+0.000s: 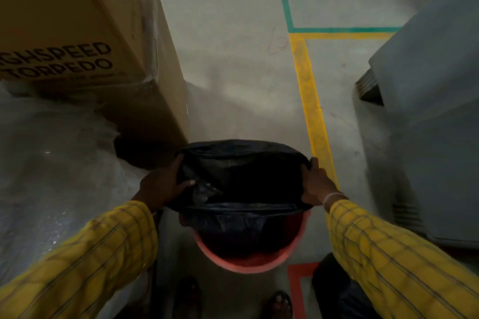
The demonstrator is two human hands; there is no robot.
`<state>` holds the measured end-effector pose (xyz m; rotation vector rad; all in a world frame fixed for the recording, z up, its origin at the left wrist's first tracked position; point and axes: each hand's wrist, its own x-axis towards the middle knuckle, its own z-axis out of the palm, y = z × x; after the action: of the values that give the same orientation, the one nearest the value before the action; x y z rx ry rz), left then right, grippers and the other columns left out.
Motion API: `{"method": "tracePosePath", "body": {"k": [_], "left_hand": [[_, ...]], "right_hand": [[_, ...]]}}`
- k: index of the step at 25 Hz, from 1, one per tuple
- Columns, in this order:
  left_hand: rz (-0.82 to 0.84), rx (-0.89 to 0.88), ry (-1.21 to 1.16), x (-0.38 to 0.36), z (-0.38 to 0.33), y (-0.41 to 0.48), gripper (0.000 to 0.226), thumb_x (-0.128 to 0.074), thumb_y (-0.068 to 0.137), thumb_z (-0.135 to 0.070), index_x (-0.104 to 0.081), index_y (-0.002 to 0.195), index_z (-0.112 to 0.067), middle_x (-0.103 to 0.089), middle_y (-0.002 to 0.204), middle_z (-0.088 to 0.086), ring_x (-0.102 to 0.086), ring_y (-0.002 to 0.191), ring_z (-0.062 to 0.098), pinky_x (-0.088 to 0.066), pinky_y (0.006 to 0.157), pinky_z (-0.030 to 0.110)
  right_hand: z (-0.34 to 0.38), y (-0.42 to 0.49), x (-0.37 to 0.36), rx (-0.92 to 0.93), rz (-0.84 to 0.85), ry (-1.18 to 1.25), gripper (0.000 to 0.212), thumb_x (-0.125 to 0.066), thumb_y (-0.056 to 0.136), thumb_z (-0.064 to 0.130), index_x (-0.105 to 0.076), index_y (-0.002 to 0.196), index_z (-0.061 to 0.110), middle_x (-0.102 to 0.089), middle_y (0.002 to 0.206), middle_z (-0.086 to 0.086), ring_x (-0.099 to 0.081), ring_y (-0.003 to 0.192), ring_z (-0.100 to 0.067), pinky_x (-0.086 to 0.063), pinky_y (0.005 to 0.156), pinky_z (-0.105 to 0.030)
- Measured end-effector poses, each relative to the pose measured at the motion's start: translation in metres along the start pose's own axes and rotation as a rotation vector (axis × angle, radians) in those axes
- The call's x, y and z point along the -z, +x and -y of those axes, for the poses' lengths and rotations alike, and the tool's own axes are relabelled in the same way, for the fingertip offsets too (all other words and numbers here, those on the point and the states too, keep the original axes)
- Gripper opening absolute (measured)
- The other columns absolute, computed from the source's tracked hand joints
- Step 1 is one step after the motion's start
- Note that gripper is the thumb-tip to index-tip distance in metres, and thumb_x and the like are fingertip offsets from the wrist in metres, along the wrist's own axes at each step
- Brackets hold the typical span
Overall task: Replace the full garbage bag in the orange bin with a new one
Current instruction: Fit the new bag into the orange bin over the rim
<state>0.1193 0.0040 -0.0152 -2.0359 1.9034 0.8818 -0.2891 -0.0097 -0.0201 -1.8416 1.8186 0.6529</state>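
Left hand (pixel 162 184) and right hand (pixel 317 184) grip opposite sides of the black bag (pixel 241 171) mouth (fingers closed), directly above the orange bin (pixel 248 264).

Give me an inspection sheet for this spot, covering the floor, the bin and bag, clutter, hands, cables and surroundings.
Surface: grey concrete floor with yellow, green and red painted lines.
Job's things: black bag held open above the orange bin, its lower part hanging inside; the mouth is not yet over the rim.
Clutter: another dark bag on the floor at lower right; clear plastic wrap at left.
Grippers: left hand and right hand each grip one side of the bag's mouth.
Cables: nothing seen.
Surroundings: printed cardboard box at left, grey cabinet at right, the person's feet below the bin.
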Motion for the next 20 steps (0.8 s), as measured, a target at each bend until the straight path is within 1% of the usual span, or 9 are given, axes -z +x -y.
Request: {"method": "tracePosePath", "body": {"k": [3,7,9,12,14,16,17,19,20], "left_hand": [[-0.039,-0.013,-0.186,-0.01,0.002,0.047,0.071,-0.055,0.095,-0.044,-0.026,0.155,-0.019,-0.05,0.147,0.022,-0.054,0.129,0.041,-0.045,0.106,0.042],[0.2,0.035,-0.327,-0.029,0.019,0.091,0.073,-0.057,0.067,-0.044,-0.063,0.125,0.0,-0.063,0.13,0.026,-0.062,0.117,0.038,-0.05,0.101,0.043],[0.277,0.09,-0.34,-0.044,0.021,0.092,0.059,-0.06,0.08,-0.034,-0.064,0.122,0.007,-0.062,0.129,0.03,-0.064,0.115,0.037,-0.049,0.101,0.044],[0.219,0.058,-0.457,-0.07,0.024,0.074,0.027,-0.052,0.097,0.002,-0.056,0.123,0.011,-0.058,0.124,0.035,-0.067,0.1,0.014,-0.039,0.098,0.037],[0.105,-0.08,-0.554,-0.079,0.027,0.049,0.03,-0.059,0.092,0.0,-0.056,0.121,-0.006,-0.056,0.121,0.019,-0.055,0.11,0.016,-0.035,0.104,0.021],[0.018,-0.216,-0.583,-0.085,0.029,0.024,0.041,-0.059,0.092,-0.006,-0.052,0.128,-0.024,-0.051,0.132,0.007,-0.048,0.127,0.022,-0.026,0.101,0.0],[0.018,-0.234,-0.624,-0.089,0.032,0.014,0.043,-0.059,0.094,-0.01,-0.05,0.131,-0.028,-0.048,0.136,0.004,-0.046,0.13,0.024,-0.027,0.102,-0.002],[0.069,-0.178,-0.728,-0.095,0.031,-0.008,0.052,-0.061,0.089,-0.026,-0.045,0.137,-0.038,-0.054,0.138,0.006,-0.06,0.11,0.02,-0.052,0.096,0.02],[0.099,-0.137,-0.757,-0.097,0.031,-0.019,0.06,-0.063,0.082,-0.032,-0.04,0.135,-0.047,-0.058,0.132,0.006,-0.066,0.093,0.016,-0.059,0.075,0.024]], "right_hand": [[-0.004,0.048,0.006,-0.047,-0.021,0.044,0.073,-0.065,0.091,0.021,-0.026,0.152,0.013,-0.02,0.151,-0.027,-0.051,0.118,-0.052,-0.047,0.085,-0.048],[-0.013,0.09,-0.001,-0.265,0.085,0.409,0.066,-0.048,0.104,0.036,-0.024,0.155,0.002,-0.026,0.159,-0.029,-0.042,0.134,-0.048,-0.037,0.108,-0.051],[-0.025,0.09,-0.017,-0.323,0.139,0.454,0.051,-0.047,0.106,0.025,-0.042,0.142,-0.01,-0.043,0.148,-0.033,-0.046,0.13,-0.044,-0.03,0.113,-0.055],[-0.032,0.056,-0.038,-0.205,0.284,0.437,0.027,-0.053,0.101,0.017,-0.058,0.127,0.011,-0.06,0.114,-0.023,-0.055,0.122,-0.05,-0.043,0.105,-0.064],[-0.037,0.031,-0.051,-0.14,0.241,0.468,0.054,-0.058,0.079,0.032,-0.049,0.132,0.027,-0.06,0.111,-0.025,-0.066,0.097,-0.048,-0.057,0.084,-0.055],[-0.039,0.01,-0.067,-0.071,0.122,0.449,0.086,-0.055,0.061,0.035,-0.043,0.145,0.023,-0.051,0.113,-0.025,-0.062,0.098,-0.046,-0.053,0.083,-0.04],[-0.037,-0.003,-0.075,-0.018,0.063,0.431,0.094,-0.056,0.06,0.032,-0.037,0.151,0.018,-0.046,0.116,-0.025,-0.059,0.102,-0.047,-0.049,0.084,-0.039],[-0.036,-0.026,-0.092,0.033,-0.05,0.422,0.1,-0.06,0.064,0.024,-0.025,0.157,0.018,-0.042,0.122,-0.022,-0.06,0.097,-0.049,-0.052,0.079,-0.045],[-0.036,-0.035,-0.102,0.037,-0.068,0.423,0.103,-0.063,0.066,0.02,-0.018,0.159,0.022,-0.042,0.125,-0.02,-0.061,0.094,-0.05,-0.054,0.073,-0.048]]}}
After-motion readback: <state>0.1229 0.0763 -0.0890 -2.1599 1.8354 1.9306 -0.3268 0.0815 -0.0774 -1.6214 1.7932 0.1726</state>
